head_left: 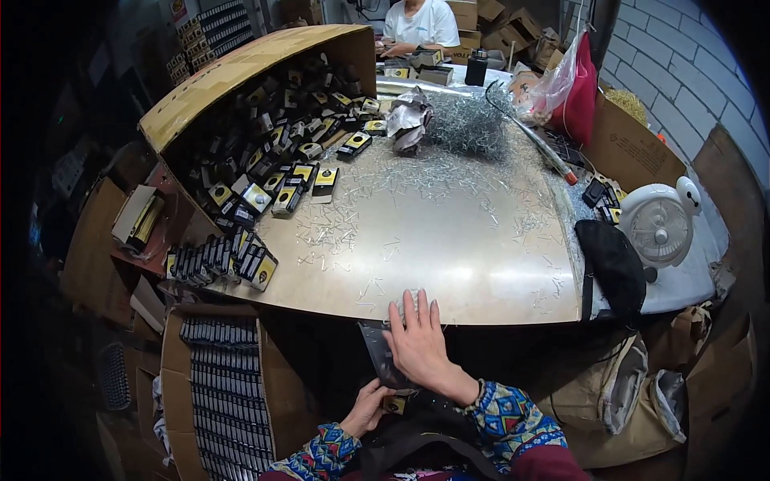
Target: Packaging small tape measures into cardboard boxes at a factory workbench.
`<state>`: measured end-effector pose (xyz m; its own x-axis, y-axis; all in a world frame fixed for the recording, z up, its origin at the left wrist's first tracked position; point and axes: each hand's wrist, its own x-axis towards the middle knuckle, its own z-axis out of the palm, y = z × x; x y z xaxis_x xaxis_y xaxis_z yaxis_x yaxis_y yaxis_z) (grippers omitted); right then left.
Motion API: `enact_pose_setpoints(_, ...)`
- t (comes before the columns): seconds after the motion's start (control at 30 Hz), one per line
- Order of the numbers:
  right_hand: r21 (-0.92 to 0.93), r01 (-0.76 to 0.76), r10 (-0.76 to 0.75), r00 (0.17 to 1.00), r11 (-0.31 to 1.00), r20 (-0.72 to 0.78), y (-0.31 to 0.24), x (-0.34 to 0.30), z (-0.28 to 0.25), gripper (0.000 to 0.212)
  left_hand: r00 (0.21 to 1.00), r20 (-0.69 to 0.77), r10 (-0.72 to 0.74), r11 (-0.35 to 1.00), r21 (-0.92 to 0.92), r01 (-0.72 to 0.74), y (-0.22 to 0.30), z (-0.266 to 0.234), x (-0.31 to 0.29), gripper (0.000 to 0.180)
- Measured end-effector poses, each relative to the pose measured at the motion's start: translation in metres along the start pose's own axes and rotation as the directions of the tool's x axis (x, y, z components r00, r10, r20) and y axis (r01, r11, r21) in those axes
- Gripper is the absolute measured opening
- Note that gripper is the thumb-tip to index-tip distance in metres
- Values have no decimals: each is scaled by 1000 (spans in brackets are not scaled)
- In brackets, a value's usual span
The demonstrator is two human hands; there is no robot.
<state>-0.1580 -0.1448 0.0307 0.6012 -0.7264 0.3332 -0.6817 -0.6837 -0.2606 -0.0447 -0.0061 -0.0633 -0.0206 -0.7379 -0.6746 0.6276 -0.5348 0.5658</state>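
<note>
My right hand (421,345) lies with its fingers stretched out over the table's near edge, fingertips on the metal top (473,280). Small bent wire pieces lie around the fingertips. Under its thumb side hangs a dark, see-through, pouch-like piece (377,353), reaching down from the table edge toward my left hand. Lower down, my left hand (370,407) is closed, thumb and fingers pinching at a small black-and-yellow box (394,404) below the edge. My right wrist and the pouch-like piece partly hide this box.
A tipped carton (257,60) spills small boxes at left. A row of boxes (224,260) stands before it; a packed carton (222,393) sits below. Tangled wire (469,124), a hooked rod (533,140), a black cap (611,268) and a white fan (659,228) lie beyond. Another person (421,28) sits opposite.
</note>
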Motion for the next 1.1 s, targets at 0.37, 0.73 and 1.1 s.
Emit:
enact_pose_setpoints(0.37, 155, 200, -224, 961, 968, 161, 7, -46, 0, 15, 873, 39, 486, 520, 790, -324, -13, 25, -16, 64)
enact_pose_setpoints(0.73, 617, -37, -215, 920, 786, 328, 4, -57, -4, 17, 666, 301, 683, 48, 891, -452, 2, -2, -37, 83)
enact_pose_setpoints(1.1, 634, -182, 86, 980, 752, 179, 26, -15, -31, 12, 597, 341, 726, 79, 822, -565, 68, 50, -17, 77)
